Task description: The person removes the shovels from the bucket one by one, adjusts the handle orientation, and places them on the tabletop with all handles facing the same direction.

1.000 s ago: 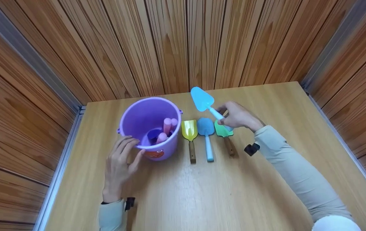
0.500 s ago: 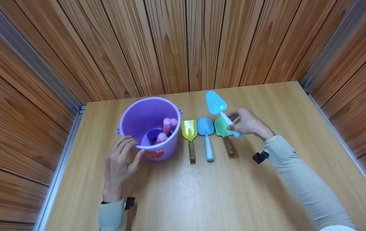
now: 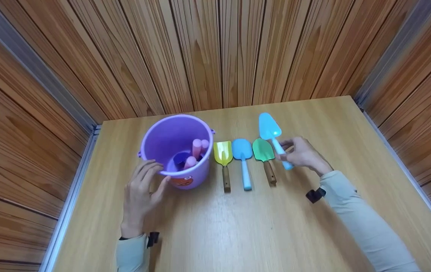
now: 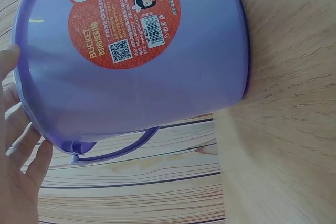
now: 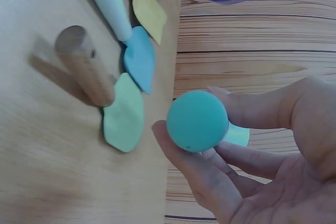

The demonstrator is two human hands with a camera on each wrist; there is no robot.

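At the near left rim of a purple bucket, my left hand pinches the edge, fingers over the rim and thumb on the outside. The left wrist view shows the bucket's red sticker. My right hand holds a light blue toy trowel by its handle, blade pointing away from me. In the right wrist view the round handle end sits between thumb and fingers. Just left of this trowel lies a green trowel with a brown handle.
A blue shovel and a yellow shovel lie side by side between the bucket and the green trowel. Pink-handled pieces and a dark purple piece are inside the bucket. A wood-panelled wall stands behind the table.
My right hand has moved right and toward me with the light blue trowel, from above the green trowel to its right side. The left hand and bucket have stayed put.
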